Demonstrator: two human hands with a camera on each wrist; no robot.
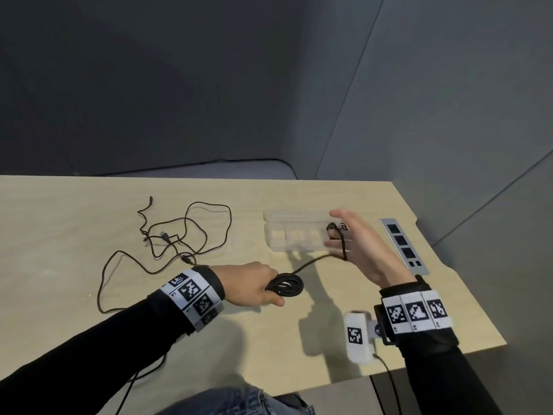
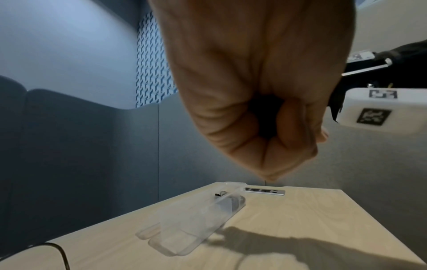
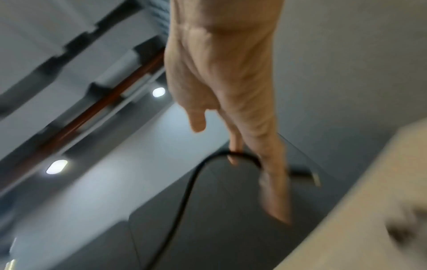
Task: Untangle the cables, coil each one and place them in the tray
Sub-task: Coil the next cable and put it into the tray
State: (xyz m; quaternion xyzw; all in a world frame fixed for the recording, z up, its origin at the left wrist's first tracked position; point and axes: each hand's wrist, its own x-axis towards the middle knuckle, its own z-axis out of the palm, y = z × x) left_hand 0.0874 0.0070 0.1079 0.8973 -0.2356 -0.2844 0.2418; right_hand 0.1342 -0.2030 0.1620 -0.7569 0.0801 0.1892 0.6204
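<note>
My left hand (image 1: 263, 290) grips a coil of thick black cable (image 1: 286, 285) just above the table; in the left wrist view it is a closed fist (image 2: 268, 131) and the coil is hidden. The coil's free tail rises to my right hand (image 1: 336, 235), which hovers in front of the clear plastic tray (image 1: 278, 235). The tail (image 3: 184, 191) is hooked between that hand's mostly straight fingers (image 3: 275, 191), and its plug (image 3: 305, 176) sticks out past them. A tangle of thin dark cables (image 1: 179, 235) lies loose on the table to the left. The tray (image 2: 196, 219) has several compartments.
A grey socket panel (image 1: 404, 245) is set into the light wooden table (image 1: 89, 205) at the right, behind my right hand. The table's right edge runs close past it. Grey partition walls stand behind. A wrist camera's lead hangs off the near edge.
</note>
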